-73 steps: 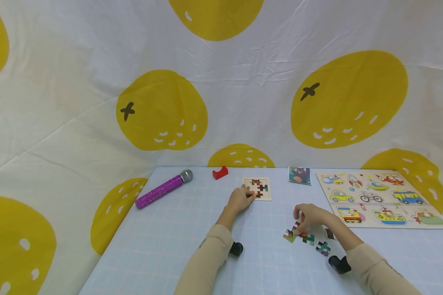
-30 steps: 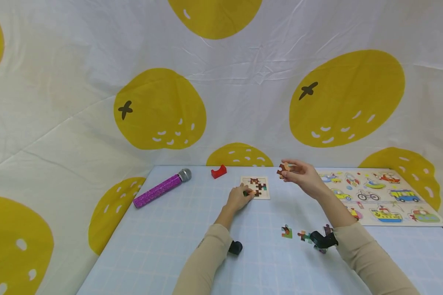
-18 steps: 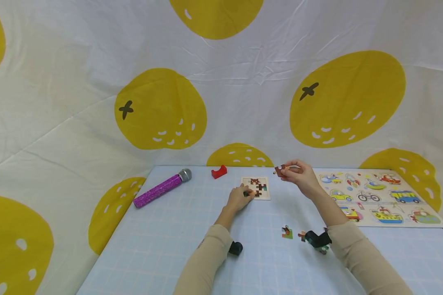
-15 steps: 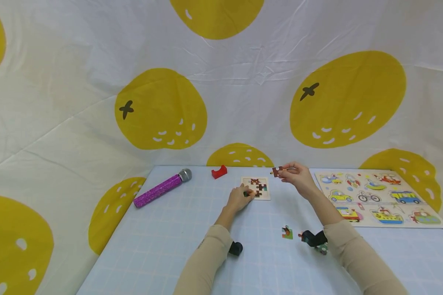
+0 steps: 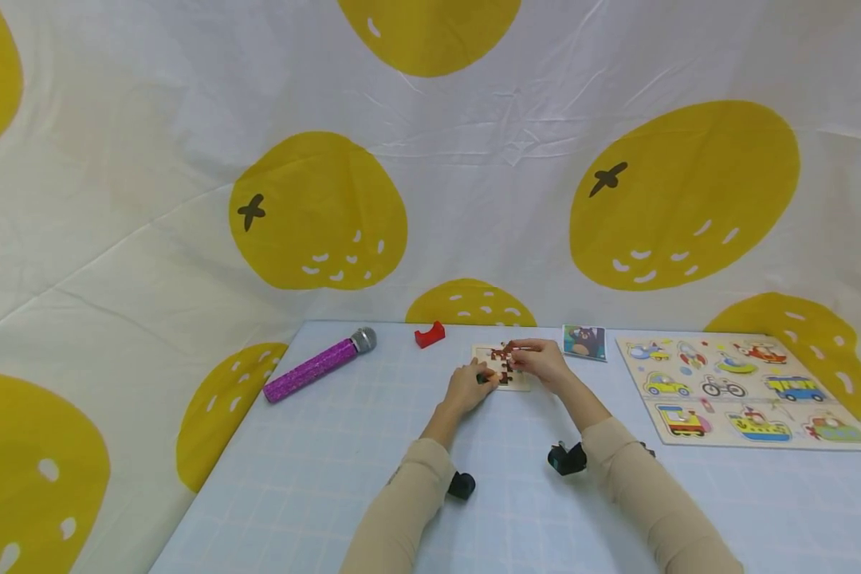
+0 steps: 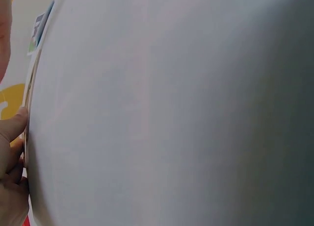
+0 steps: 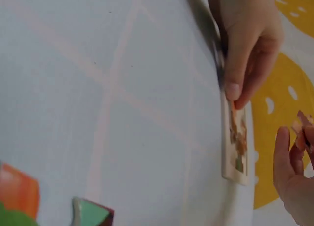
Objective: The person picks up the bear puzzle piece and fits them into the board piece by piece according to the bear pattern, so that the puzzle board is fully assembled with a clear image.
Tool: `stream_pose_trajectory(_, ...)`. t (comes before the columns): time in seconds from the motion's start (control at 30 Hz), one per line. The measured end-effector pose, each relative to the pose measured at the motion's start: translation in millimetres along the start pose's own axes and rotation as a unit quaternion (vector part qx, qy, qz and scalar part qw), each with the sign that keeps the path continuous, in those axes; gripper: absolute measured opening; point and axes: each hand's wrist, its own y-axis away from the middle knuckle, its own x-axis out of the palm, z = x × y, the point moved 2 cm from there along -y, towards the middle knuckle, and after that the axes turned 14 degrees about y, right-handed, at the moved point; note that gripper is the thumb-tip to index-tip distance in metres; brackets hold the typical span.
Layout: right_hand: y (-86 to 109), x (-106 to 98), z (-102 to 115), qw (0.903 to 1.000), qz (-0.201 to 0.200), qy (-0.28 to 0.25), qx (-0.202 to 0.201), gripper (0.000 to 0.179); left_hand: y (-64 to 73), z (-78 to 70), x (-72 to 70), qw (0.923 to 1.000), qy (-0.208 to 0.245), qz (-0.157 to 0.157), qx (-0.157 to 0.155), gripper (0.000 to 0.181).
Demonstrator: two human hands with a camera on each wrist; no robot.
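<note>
The right wrist view shows the right hand (image 7: 297, 184) pinching a puzzle piece (image 7: 303, 120), held apart from the pale puzzle tray (image 7: 226, 155); from the head, that piece blends with those beneath. The left wrist view is mostly tablecloth.

The tray lies flat toward the table's back, a square frame partly filled with brown and green interlocking pieces. The left hand (image 5: 466, 387) bends over its near left corner; whether it pinches something cannot be told.

A purple microphone (image 5: 312, 371) and red stand (image 5: 430, 335) lie left; a bear card (image 5: 584, 343) and vehicle board (image 5: 717, 440), right. The right wrist's black camera (image 5: 567, 460) and sleeve (image 5: 638, 486) block loose pieces (image 7: 91, 213).
</note>
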Motion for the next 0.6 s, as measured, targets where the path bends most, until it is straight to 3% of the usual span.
stream_pose_trajectory(0.2, -10.8, 12, -15, 0.9956, -0.060, 0.068, 0.023, 0.034, 0.3, 0.0, -0.4, 1.0000, 0.009, -0.001, 0.004, 0.028)
stream_pose_trajectory(0.4, -21.1, 22, -24, 0.9939, -0.058, 0.091, -0.021, 0.044, -0.5, -0.4, -0.1, 0.9999, 0.007, -0.007, 0.007, 0.028)
stream_pose_trajectory(0.6, -23.9, 27, -23, 0.9772, -0.065, 0.191, -0.067, 0.044, -1.8, 0.4, 0.2, 0.9999, 0.009, -0.006, 0.010, 0.027)
